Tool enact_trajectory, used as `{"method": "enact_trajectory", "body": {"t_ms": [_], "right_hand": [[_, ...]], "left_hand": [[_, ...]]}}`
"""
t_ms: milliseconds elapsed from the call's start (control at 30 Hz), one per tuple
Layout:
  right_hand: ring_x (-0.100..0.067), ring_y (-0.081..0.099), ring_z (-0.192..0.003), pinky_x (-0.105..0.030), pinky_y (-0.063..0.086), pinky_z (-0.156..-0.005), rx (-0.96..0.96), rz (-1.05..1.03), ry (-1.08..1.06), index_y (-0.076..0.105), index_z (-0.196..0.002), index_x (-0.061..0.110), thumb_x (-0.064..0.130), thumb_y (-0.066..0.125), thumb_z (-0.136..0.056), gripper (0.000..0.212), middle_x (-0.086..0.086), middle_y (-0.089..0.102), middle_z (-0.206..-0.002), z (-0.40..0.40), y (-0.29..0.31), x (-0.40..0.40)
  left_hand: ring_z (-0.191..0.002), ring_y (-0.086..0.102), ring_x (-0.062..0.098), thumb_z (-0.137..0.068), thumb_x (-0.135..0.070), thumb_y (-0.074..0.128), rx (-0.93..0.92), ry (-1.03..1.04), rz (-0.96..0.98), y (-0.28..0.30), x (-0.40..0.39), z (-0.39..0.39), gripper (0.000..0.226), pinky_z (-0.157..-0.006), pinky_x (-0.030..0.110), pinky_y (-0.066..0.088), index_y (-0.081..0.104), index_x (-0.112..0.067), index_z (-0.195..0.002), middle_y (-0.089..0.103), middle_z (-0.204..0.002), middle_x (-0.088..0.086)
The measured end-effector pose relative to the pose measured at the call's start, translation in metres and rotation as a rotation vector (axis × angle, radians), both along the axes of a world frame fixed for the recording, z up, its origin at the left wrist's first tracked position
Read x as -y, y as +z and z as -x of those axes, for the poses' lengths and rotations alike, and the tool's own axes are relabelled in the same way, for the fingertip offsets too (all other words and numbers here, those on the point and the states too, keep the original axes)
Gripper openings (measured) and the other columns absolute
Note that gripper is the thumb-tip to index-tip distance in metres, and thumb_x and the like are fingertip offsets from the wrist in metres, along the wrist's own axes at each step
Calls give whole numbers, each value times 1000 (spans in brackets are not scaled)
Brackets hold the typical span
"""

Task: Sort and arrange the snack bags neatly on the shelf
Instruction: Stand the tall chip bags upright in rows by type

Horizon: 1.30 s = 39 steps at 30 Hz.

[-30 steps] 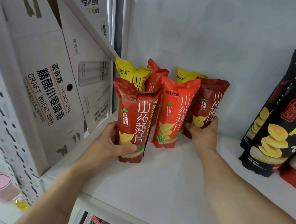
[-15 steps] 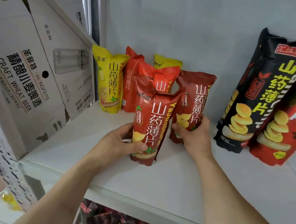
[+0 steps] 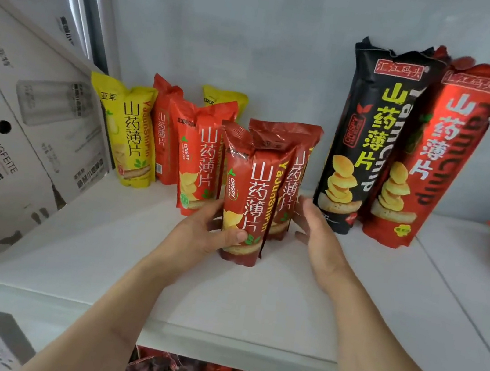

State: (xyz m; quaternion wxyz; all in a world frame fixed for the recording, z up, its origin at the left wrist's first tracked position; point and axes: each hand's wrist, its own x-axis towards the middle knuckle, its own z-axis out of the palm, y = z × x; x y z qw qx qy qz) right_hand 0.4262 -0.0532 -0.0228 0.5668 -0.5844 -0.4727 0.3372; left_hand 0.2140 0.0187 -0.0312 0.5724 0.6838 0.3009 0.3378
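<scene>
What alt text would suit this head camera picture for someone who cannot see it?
A person's left hand grips a dark red snack bag standing on a white shelf, while the open right hand steadies a matching bag behind it. Yellow, orange, black and red bags stand around.

The front part of the white shelf board [image 3: 250,308] is bare, so a hand can pass there. On the left, a tilted white cardboard beer box [image 3: 21,130] blocks the side. On the right, the tall black chip bag [image 3: 370,134] and the tall red chip bag [image 3: 440,158] stand upright, with bare shelf in front of them.
</scene>
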Motion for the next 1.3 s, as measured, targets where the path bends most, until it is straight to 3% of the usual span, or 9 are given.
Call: {"method": "enact_trajectory", "body": {"t_ms": [100, 267, 400, 500, 700, 833, 933, 1100, 1300], "right_hand": [[16, 50, -118, -29, 39, -103, 75, 27, 118, 44, -128, 56, 81, 57, -70, 65, 38, 56, -124, 0, 2, 11], [3, 38, -125, -27, 37, -102, 147, 104, 92, 11, -154, 38, 60, 86, -57, 124, 17, 37, -146, 3, 2, 8], [0, 37, -124, -18, 40, -89, 124, 92, 66, 10, -156, 31, 49, 85, -61, 122, 11, 34, -151, 2, 3, 3], [-2, 35, -130, -14, 41, -90, 118, 93, 48, 10, -156, 31, 43, 86, -66, 118, 14, 34, -148, -2, 2, -2], [-13, 30, -144, -39, 35, -113, 121, 102, -50, 10, -156, 32, 61, 82, -58, 125, 6, 26, -161, -6, -2, -7], [-15, 34, -143, -45, 36, -114, 159, 92, -116, 19, -155, 27, 64, 75, -67, 111, 4, 30, -159, -2, -2, -9], [-14, 38, -139, -36, 39, -108, 190, 88, -119, 29, -151, 27, 55, 73, -78, 90, 5, 40, -153, -1, -2, -13], [8, 49, -105, -5, 39, -74, 184, 64, -131, 40, -140, 33, 47, 69, -86, 62, 22, 54, -121, 5, -1, -22], [-5, 60, -109, -17, 47, -83, 214, 64, -256, 49, -134, 30, 51, 63, -90, 52, 16, 60, -118, 5, -9, -36]], "left_hand": [[-121, 61, 12, -63, -55, 86, -22, -13, 1, -1, -5, -7, 82, -104, 46, 50, 52, -37, -136, 67, -127, -12], [-122, 60, 11, -68, -54, 85, -38, -35, -11, 0, -15, -24, 84, -101, 36, 52, 48, -34, -141, 65, -129, -12], [-118, 59, 5, -71, -53, 77, -98, -103, -20, 6, -19, -35, 88, -97, 27, 50, 39, -35, -147, 60, -128, -17], [-122, 59, 10, -65, -62, 82, -85, -138, 20, 5, -29, -38, 98, -105, 35, 48, 38, -35, -149, 62, -132, -13], [-128, 56, 14, -55, -66, 86, 26, -161, 103, 1, -45, -45, 112, -112, 43, 42, 35, -35, -150, 60, -138, -8], [-125, 59, 15, -66, -58, 83, 49, -199, 141, 2, -55, -53, 94, -112, 46, 41, 42, -32, -146, 64, -133, -7], [-126, 59, 18, -74, -54, 80, 47, -223, 140, 0, -61, -61, 82, -112, 48, 41, 45, -30, -145, 65, -133, -4], [-123, 60, 17, -74, -54, 78, 50, -205, 146, 0, -70, -74, 78, -110, 47, 43, 48, -29, -142, 67, -129, -7], [-118, 63, 14, -80, -43, 71, 64, -203, 150, 5, -79, -91, 65, -99, 33, 50, 50, -27, -139, 69, -126, -6]]}}
